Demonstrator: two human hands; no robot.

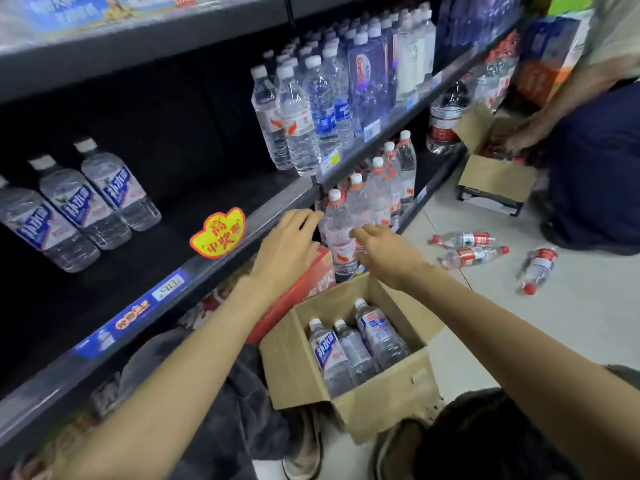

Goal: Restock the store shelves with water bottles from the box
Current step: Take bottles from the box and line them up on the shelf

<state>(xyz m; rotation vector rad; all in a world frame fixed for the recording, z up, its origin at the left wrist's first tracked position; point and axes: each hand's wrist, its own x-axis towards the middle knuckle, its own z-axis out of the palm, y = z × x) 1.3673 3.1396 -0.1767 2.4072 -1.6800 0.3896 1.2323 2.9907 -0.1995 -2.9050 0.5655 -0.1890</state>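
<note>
The shelf (221, 233) carries three blue-labelled bottles at its left end, with bare dark board toward its front edge. Below its lip, the cardboard box (349, 403) sits on the floor, holding three more water bottles (353, 348), caps up, long axes tilted toward the shelf. Both hands hover beyond the box's far rim: left hand (287, 251) spread, right hand (384, 251) loosely curled, empty, nearer the bottles.
</note>
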